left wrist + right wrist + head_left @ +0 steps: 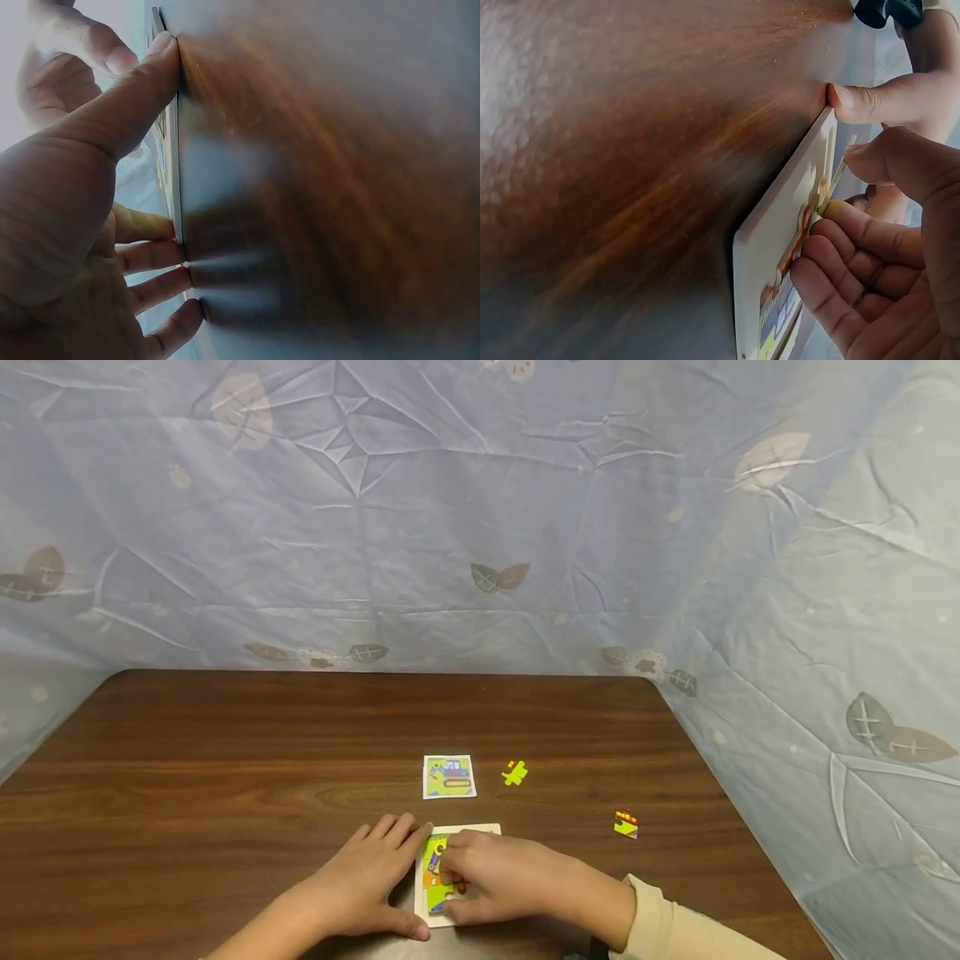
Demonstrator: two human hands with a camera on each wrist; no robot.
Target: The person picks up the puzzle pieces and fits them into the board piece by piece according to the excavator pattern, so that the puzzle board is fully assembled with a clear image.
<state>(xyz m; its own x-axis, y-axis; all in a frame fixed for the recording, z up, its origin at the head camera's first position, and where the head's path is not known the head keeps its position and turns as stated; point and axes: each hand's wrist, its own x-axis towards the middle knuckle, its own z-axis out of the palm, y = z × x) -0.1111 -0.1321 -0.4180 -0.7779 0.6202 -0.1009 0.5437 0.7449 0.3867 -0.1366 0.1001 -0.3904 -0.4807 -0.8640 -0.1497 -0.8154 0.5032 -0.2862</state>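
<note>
A small square puzzle tray [419, 902] with a pale rim lies on the table in front of me, partly filled with bright picture pieces. My left hand [366, 881] lies along its left side, fingers extended, with the thumb at the near corner and the index fingertip by the far one. Over the tray is my right hand [510, 872], pinching a thin puzzle piece [841, 169] between thumb and index finger. The piece stands tilted at the tray's surface in the right wrist view. The right hand's other fingers curl close over the set pieces and cover part of the tray.
Beyond the tray lies a square picture card [450, 777] showing a vehicle on green. A loose yellow-green puzzle piece [515, 772] sits to its right. Farther right is another loose piece [626, 825], red and green. Patterned cloth [420, 543] hangs round the dark wooden table [225, 760].
</note>
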